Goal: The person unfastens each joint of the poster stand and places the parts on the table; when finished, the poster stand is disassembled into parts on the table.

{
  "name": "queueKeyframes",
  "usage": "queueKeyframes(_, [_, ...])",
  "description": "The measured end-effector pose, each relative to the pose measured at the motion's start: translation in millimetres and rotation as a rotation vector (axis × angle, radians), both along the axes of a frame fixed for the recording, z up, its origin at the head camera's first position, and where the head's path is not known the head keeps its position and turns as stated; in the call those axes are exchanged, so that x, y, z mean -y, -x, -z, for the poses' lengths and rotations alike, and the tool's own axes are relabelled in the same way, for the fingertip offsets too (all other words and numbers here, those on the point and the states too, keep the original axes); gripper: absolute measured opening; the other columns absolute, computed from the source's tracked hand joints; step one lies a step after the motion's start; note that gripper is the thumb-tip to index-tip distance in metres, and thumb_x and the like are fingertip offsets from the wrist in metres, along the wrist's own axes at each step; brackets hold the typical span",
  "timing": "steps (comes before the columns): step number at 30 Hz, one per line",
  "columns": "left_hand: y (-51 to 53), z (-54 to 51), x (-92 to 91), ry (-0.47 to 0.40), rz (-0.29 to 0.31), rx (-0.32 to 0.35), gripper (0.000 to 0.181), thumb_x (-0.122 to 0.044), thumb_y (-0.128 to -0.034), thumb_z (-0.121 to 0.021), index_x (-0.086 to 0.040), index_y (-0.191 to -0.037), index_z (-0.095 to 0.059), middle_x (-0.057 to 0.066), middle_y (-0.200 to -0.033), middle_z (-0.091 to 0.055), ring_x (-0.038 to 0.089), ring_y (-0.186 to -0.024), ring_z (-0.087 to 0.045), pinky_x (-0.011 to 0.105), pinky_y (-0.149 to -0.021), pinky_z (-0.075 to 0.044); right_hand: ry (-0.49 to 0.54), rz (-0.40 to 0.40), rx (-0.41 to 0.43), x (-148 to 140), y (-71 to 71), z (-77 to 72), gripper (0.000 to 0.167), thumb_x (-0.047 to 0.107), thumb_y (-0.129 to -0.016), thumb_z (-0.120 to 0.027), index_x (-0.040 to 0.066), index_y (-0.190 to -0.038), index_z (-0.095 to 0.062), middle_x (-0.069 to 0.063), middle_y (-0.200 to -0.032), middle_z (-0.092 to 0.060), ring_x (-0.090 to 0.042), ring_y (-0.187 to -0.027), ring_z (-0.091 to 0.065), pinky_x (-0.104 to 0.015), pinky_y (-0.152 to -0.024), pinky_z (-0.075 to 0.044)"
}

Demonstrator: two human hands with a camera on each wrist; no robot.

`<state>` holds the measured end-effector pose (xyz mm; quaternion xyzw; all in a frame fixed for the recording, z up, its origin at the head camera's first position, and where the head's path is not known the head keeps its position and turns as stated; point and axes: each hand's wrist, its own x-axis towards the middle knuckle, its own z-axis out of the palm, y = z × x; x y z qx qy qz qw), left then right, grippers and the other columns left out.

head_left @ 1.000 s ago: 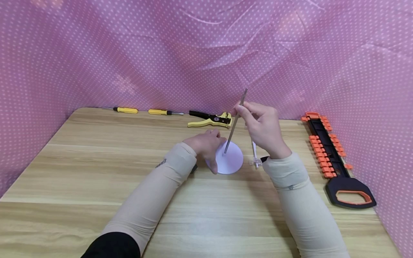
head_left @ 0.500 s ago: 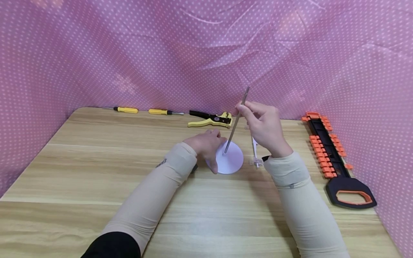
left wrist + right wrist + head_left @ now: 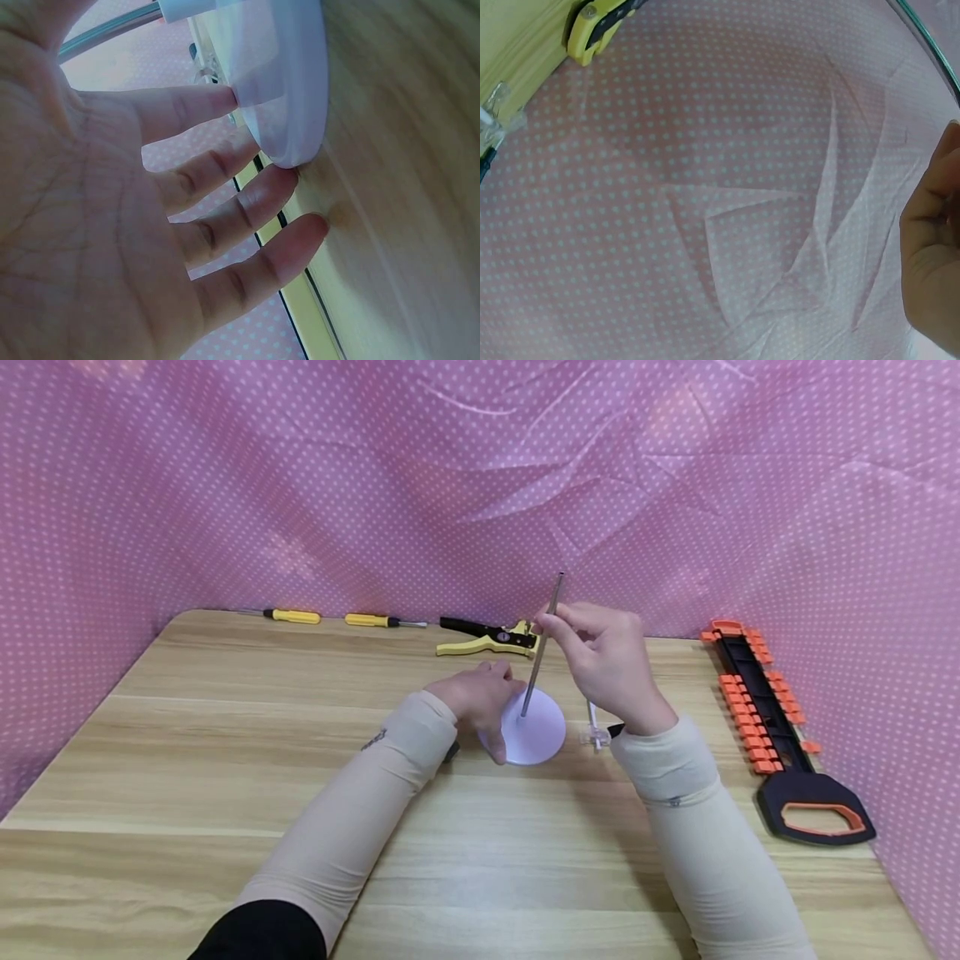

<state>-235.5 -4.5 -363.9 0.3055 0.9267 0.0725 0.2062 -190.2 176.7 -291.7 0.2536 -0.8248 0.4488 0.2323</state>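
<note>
A white round base (image 3: 536, 737) lies flat on the wooden table, with a thin metal rod (image 3: 539, 662) rising from its middle and leaning a little to the right. My left hand (image 3: 482, 697) holds the base at its left side, thumb at the near rim and fingers at the far rim. In the left wrist view, fingertips touch the edge of the base (image 3: 300, 82), and the rod (image 3: 112, 34) meets a short white socket. Higher up, my right hand (image 3: 611, 656) pinches the rod between thumb and fingers. The right wrist view shows only part of that hand (image 3: 934, 255).
Right of the base lies a clear plastic piece with a white strip (image 3: 595, 727). Yellow-black wire strippers (image 3: 487, 639) and two yellow screwdrivers (image 3: 296, 616) line the back edge. A black rack with orange clips (image 3: 765, 710) lies at the right. Pink dotted cloth (image 3: 480, 485) encloses the table.
The rod's top has swung left and slightly down, my right hand moving with it. It leaned further right half a second ago. My left hand and the base keep their place.
</note>
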Motion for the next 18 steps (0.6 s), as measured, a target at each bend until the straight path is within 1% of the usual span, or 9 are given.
queueKeyframes(3, [0.0, -0.7, 0.6, -0.003, -0.001, 0.007, 0.12, -0.041, -0.06, -0.105, -0.018, -0.162, -0.045, 0.009, -0.15, -0.045, 0.028, -0.133, -0.047, 0.046, -0.115, -0.05, -0.017, -0.015, 0.016, -4.6, 0.9, -1.0, 0.011, 0.008, -0.1, -0.074, 0.003, -0.103, -0.083, -0.009, -0.099, -0.082, -0.018, -0.093, -0.077, -0.014, -0.083, -0.061])
queueKeyframes(6, [-0.3, -1.0, 0.6, -0.006, -0.004, 0.013, 0.121, -0.04, -0.06, -0.105, -0.018, -0.162, -0.044, 0.009, -0.151, -0.045, 0.028, -0.134, -0.047, 0.046, -0.116, -0.049, -0.018, -0.045, 0.055, -12.9, 4.2, -1.2, 0.012, 0.008, -0.101, -0.073, 0.003, -0.104, -0.083, -0.01, -0.099, -0.082, -0.014, -0.095, -0.077, -0.016, -0.088, -0.06])
queueKeyframes(9, [-0.1, -0.8, 0.3, -0.009, -0.001, 0.014, 0.122, -0.04, -0.0606, -0.105, -0.018, -0.163, -0.042, 0.01, -0.151, -0.044, 0.029, -0.134, -0.047, 0.046, -0.116, -0.049, 0.008, -0.067, 0.094, -20.5, 8.7, -0.3, 0.015, 0.009, -0.103, -0.07, 0.002, -0.105, -0.082, -0.014, -0.101, -0.081, -0.011, -0.095, -0.077, -0.018, -0.083, -0.062])
queueKeyframes(11, [0.0, -0.4, -0.1, -0.013, 0.004, 0.014, 0.122, -0.04, -0.0612, -0.105, -0.018, -0.163, -0.042, 0.011, -0.151, -0.044, 0.029, -0.133, -0.047, 0.046, -0.116, -0.049, 0.028, -0.064, 0.105, -22.8, 11.9, 1.3, 0.017, 0.012, -0.105, -0.069, 0.002, -0.106, -0.082, -0.015, -0.101, -0.081, -0.01, -0.092, -0.076, -0.019, -0.075, -0.062])
queueKeyframes(12, [0.2, -0.2, -0.4, -0.015, 0.006, 0.014, 0.122, -0.041, -0.0616, -0.104, -0.017, -0.163, -0.042, 0.011, -0.151, -0.045, 0.029, -0.133, -0.048, 0.046, -0.116, -0.049, 0.037, -0.054, 0.106, -22.5, 12.8, 2.1, 0.017, 0.014, -0.105, -0.069, 0.003, -0.106, -0.082, -0.014, -0.1, -0.081, -0.008, -0.089, -0.075, -0.02, -0.07, -0.061])
queueKeyframes(13, [0.3, -0.1, -0.6, -0.017, 0.006, 0.014, 0.122, -0.041, -0.0618, -0.104, -0.017, -0.163, -0.042, 0.011, -0.15, -0.045, 0.029, -0.133, -0.048, 0.046, -0.116, -0.049, 0.049, -0.046, 0.108, -21.2, 13.6, 3.1, 0.018, 0.015, -0.105, -0.069, 0.003, -0.106, -0.082, -0.013, -0.1, -0.081, -0.01, -0.087, -0.075, -0.022, -0.066, -0.061])
queueKeyframes(14, [0.3, 0.1, -0.8, -0.02, 0.007, 0.015, 0.121, -0.041, -0.0621, -0.104, -0.017, -0.163, -0.042, 0.011, -0.15, -0.045, 0.029, -0.132, -0.048, 0.045, -0.116, -0.049, 0.058, -0.035, 0.107, -19.1, 13.6, 3.9, 0.018, 0.016, -0.105, -0.069, 0.004, -0.105, -0.082, -0.013, -0.1, -0.081, -0.01, -0.086, -0.074, -0.022, -0.065, -0.059])
queueKeyframes(16, [0.3, 0.4, -0.8, -0.02, 0.006, 0.015, 0.121, -0.041, -0.0621, -0.104, -0.017, -0.163, -0.042, 0.011, -0.15, -0.045, 0.029, -0.132, -0.048, 0.045, -0.116, -0.049, 0.07, -0.024, 0.084, -13.1, 12.9, 5.7, 0.016, 0.015, -0.104, -0.071, 0.003, -0.105, -0.082, -0.012, -0.098, -0.081, -0.011, -0.084, -0.073, -0.022, -0.067, -0.06])
queueKeyframes(18, [0.2, 0.7, -0.6, -0.021, 0.004, 0.015, 0.12, -0.041, -0.0622, -0.104, -0.017, -0.163, -0.043, 0.011, -0.149, -0.045, 0.028, -0.131, -0.048, 0.045, -0.115, -0.05, 0.062, -0.019, 0.05, -7.3, 10.1, 5.8, 0.014, 0.012, -0.102, -0.073, 0.003, -0.103, -0.082, -0.011, -0.097, -0.081, -0.014, -0.084, -0.074, -0.021, -0.071, -0.061])
